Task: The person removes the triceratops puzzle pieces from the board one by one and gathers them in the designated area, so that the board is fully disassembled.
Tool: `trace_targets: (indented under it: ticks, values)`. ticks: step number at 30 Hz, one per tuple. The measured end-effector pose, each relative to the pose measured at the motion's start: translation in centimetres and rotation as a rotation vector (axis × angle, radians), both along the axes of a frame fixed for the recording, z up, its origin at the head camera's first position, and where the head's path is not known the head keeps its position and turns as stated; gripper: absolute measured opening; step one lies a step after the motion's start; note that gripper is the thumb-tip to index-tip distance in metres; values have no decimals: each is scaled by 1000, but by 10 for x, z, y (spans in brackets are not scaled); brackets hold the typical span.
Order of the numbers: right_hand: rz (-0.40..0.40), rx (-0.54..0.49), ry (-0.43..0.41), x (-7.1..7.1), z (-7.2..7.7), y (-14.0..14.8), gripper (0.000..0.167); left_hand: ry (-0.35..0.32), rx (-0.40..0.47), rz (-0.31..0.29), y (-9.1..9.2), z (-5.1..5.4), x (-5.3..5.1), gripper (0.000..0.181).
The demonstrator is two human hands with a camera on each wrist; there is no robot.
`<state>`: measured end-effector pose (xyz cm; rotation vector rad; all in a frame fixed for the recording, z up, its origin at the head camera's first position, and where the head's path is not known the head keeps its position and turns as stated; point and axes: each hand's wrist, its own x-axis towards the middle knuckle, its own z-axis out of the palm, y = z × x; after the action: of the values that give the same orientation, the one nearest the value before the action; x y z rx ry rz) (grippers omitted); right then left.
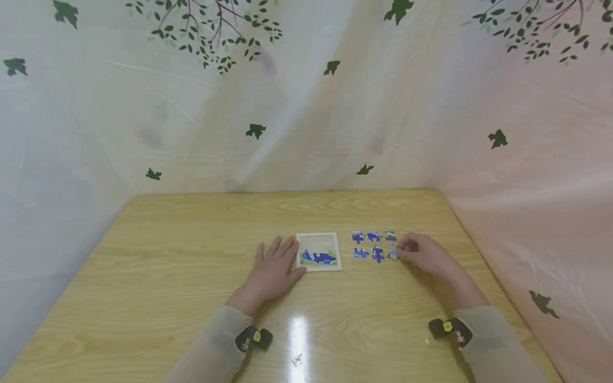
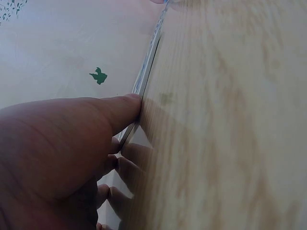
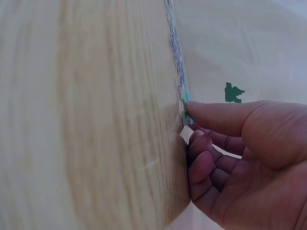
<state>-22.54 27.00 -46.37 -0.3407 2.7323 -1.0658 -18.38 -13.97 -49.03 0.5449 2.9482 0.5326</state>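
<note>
In the head view, a square puzzle tray (image 1: 316,234) is set near the middle of the bench (image 1: 191,255), its lower part filled with a blue-and-green picture and its upper part left bare. The left hand (image 1: 272,272) is laid beside it with fingers extended and spread, and the tray's left edge is touched by fingertips and thumb. To the tray's right, loose pieces (image 1: 377,254) are laid out in two rows of three. The nearest row's right-hand piece (image 1: 393,255) is pinched by the right hand (image 1: 426,255).

In the left wrist view, the tray's side is met by the thumb tip, and nothing is grasped.

In the right wrist view, the green-tinted piece is held at its edge by the thumb; the index fingertip is partly hidden behind, and the other fingers are curled.
</note>
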Motion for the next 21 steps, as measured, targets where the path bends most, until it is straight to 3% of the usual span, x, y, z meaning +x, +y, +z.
trace_targets:
  ticks: [21]
  values:
    - [-13,48,-18,0,0,-2,15,-15,1,1,0,1,1,76]
